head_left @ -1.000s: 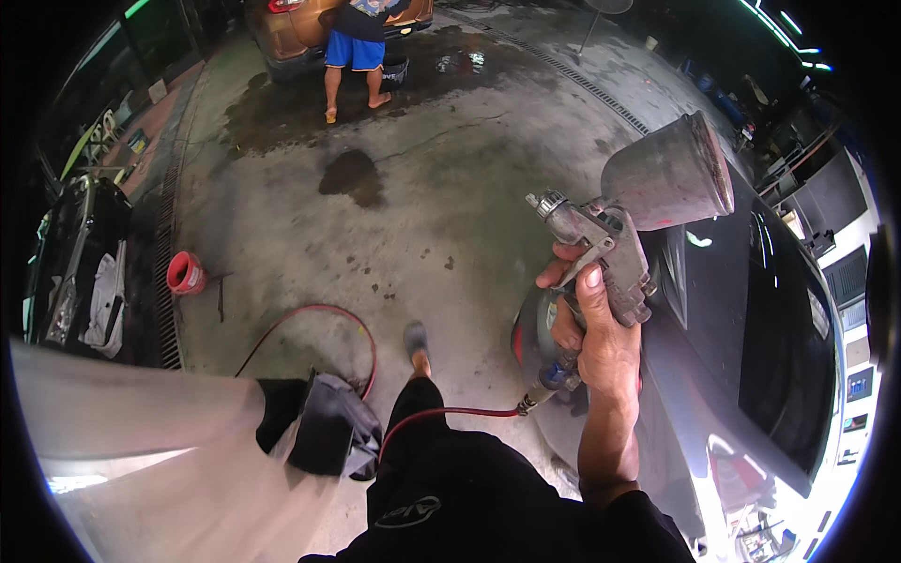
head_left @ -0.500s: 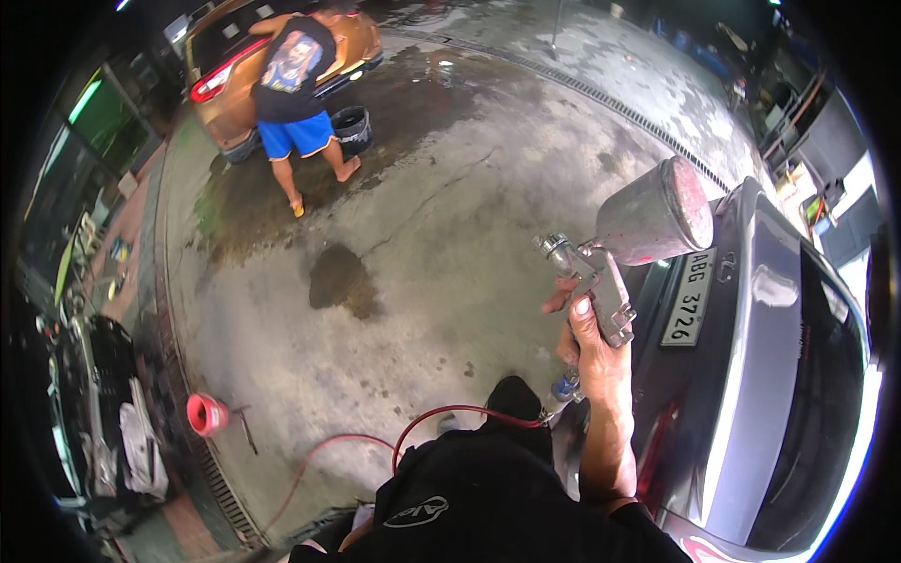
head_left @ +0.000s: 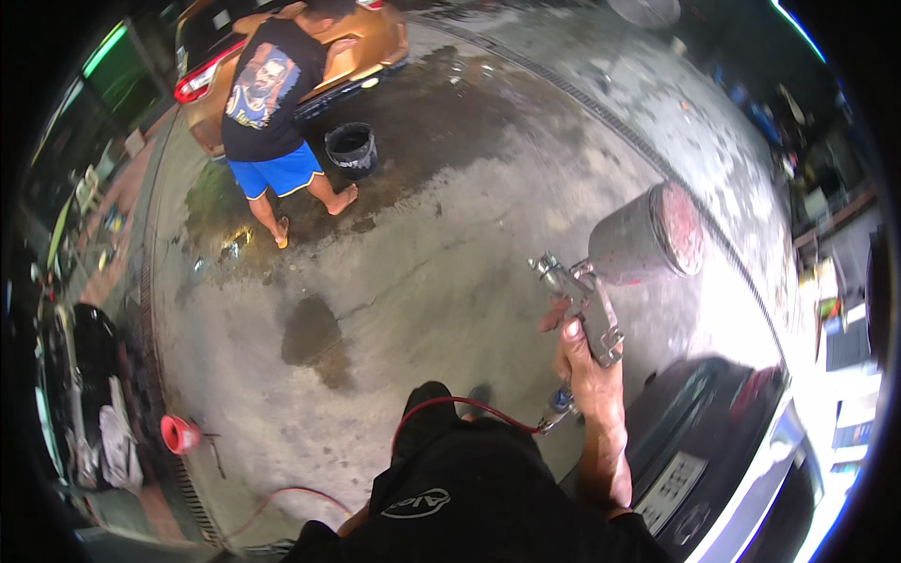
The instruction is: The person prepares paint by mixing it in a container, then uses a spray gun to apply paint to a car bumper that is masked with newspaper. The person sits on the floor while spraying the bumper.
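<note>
Head view, right hand (head_left: pixel 589 371) clamped on a scuffed grey metal spray gun (head_left: pixel 597 321) at three o'clock, thin red hose (head_left: pixel 455 401) curving at six, round red plastic pail (head_left: pixel 182 435) at eight, left hand's grip impossible to tell

The grey concrete floor (head_left: pixel 450 328) spreads wide, with a broad dark wet patch (head_left: pixel 450 113) toward the back, a smaller brown stain (head_left: pixel 310 330) nearer and a thin crack (head_left: pixel 394 281) beside it. A slotted drain (head_left: pixel 601 108) crosses the far side; reddish paving (head_left: pixel 111 249) edges the left. A green light (head_left: pixel 105 50) glows upper left, a bluish-white light strip (head_left: pixel 798 28) upper right, and the right rim glares white.
</note>
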`<state>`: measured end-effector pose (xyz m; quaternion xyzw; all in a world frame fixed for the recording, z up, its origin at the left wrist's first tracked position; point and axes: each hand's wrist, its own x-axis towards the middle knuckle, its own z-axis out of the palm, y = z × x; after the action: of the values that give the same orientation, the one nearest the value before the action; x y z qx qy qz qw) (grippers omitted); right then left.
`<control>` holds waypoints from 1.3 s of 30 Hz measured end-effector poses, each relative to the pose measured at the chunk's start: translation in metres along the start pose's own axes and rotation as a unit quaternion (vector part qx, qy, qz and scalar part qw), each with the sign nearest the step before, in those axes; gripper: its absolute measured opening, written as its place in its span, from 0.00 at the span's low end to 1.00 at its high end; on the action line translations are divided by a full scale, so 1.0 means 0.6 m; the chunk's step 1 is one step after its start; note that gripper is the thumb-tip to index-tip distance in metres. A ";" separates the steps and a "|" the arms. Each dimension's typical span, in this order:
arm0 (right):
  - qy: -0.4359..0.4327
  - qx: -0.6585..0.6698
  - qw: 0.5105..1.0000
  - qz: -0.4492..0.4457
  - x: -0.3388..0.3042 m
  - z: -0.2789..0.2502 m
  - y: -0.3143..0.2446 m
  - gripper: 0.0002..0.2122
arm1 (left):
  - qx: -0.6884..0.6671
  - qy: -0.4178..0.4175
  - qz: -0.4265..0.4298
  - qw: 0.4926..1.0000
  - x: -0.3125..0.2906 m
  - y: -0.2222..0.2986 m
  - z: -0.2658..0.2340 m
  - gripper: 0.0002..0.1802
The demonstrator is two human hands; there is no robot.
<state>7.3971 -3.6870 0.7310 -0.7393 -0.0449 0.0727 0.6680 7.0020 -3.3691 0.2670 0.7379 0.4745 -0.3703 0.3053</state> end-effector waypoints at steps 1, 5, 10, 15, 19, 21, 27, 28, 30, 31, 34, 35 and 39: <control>-0.012 -0.011 1.000 -0.008 0.076 -0.004 -0.022 0.24 | -0.016 -0.003 0.001 1.000 0.017 0.073 -0.006 0.33; -0.094 -0.037 0.995 -0.018 0.382 0.050 -0.052 0.24 | -0.081 -0.023 -0.027 0.996 0.095 0.330 -0.030 0.33; -0.183 -0.019 0.981 -0.067 0.771 0.146 -0.043 0.20 | -0.132 -0.053 -0.082 0.986 0.251 0.623 -0.063 0.33; -0.323 -0.037 0.945 -0.027 1.106 0.227 -0.056 0.16 | -0.184 -0.059 -0.141 0.971 0.375 0.859 -0.133 0.33; -0.438 -0.043 0.898 0.009 1.302 0.302 -0.065 0.14 | -0.340 -0.027 -0.180 0.922 0.381 1.005 -0.158 0.34; -0.491 -0.018 0.871 -0.010 1.406 0.347 -0.051 0.17 | -0.481 0.024 -0.226 0.847 0.359 1.058 -0.164 0.37; -0.664 0.037 0.747 -0.008 1.740 0.429 -0.051 0.23 | -0.434 0.257 -0.356 0.787 0.332 1.453 -0.289 0.31; -0.675 0.051 0.736 0.004 1.710 0.417 -0.012 0.25 | -0.430 0.272 -0.386 0.769 0.275 1.403 -0.262 0.31; -0.760 0.025 0.650 0.004 1.750 0.433 0.001 0.26 | -0.485 0.262 -0.445 0.706 0.250 1.558 -0.165 0.31; -0.788 0.012 0.615 0.005 1.762 0.436 -0.007 0.26 | -0.510 0.237 -0.467 0.682 0.236 1.654 -0.123 0.31; -0.844 -0.012 0.536 0.027 1.810 0.445 -0.027 0.27 | -0.619 0.158 -0.482 0.600 0.216 1.991 -0.023 0.33; -0.855 -0.011 0.518 0.022 1.830 0.452 -0.026 0.27 | -0.706 0.143 -0.438 0.538 0.228 2.104 -0.023 0.35; -0.890 -0.012 0.455 0.032 1.871 0.474 -0.019 0.28 | -0.835 0.094 -0.402 0.363 0.234 2.462 -0.178 0.31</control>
<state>8.4560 -3.2234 0.6618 -0.2817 -0.5923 0.7114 0.2526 8.4367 -3.7535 0.3537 -0.1434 0.8067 0.2084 0.5341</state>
